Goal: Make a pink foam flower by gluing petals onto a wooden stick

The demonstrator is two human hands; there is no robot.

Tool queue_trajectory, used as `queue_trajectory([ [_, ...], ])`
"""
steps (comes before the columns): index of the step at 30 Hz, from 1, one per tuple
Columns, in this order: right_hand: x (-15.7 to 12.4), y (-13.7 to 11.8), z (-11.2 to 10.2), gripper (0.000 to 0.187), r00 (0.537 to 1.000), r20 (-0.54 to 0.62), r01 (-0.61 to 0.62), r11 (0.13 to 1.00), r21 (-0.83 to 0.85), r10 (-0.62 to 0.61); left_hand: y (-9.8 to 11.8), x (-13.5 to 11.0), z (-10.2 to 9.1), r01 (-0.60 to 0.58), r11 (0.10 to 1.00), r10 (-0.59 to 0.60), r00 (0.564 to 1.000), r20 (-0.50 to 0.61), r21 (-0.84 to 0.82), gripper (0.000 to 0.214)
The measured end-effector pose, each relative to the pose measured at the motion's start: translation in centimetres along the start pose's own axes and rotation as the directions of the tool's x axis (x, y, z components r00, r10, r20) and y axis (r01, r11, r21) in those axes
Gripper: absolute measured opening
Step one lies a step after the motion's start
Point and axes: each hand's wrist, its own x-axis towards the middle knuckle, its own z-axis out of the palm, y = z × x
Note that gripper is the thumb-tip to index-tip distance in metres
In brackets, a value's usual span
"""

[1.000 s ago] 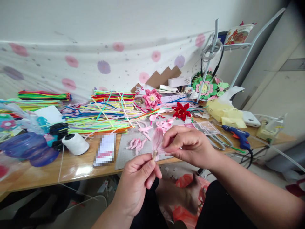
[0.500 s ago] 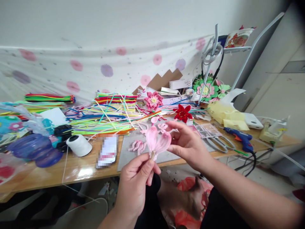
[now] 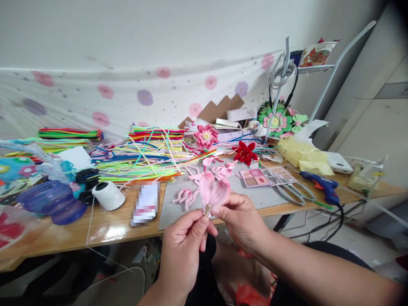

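Note:
My left hand (image 3: 185, 246) pinches the base of two pink petals (image 3: 214, 192) between thumb and forefinger, just off the table's front edge. My right hand (image 3: 242, 221) is closed against the same base from the right, fingertips touching the petal stems. Behind the petals, more loose pink petal pieces (image 3: 186, 196) lie on a grey mat (image 3: 258, 196). A white thread spool (image 3: 109, 196) sits to the left, with its thread running down over the table edge.
A heap of coloured pipe cleaners (image 3: 143, 155) fills the table's back. Finished pink (image 3: 205, 136) and red (image 3: 245, 152) flowers, a palette (image 3: 267, 176), scissors (image 3: 291, 192) and a blue glue gun (image 3: 320, 185) lie to the right. A blue plastic container (image 3: 51, 200) stands left.
My right hand came down from the petal tips to the petals' base beside my left thumb. The two petals now stand spread apart. The view shifted slightly.

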Motion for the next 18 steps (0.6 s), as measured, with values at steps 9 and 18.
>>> queue_trajectory([
  [9, -0.7, 0.5, 0.6, 0.016, 0.998, -0.002, -0.056, 0.992, 0.11, 0.056, 0.5, -0.5, 0.5, 0.048, 0.998, -0.048, 0.999, 0.0, -0.036, 0.018],
  [18, -1.0, 1.3, 0.9, 0.018, 0.998, 0.034, -0.055, 0.992, 0.11, 0.051, 0.9, -0.7, 1.1, 0.043, 0.994, -0.046, 0.999, -0.023, -0.103, 0.017],
])
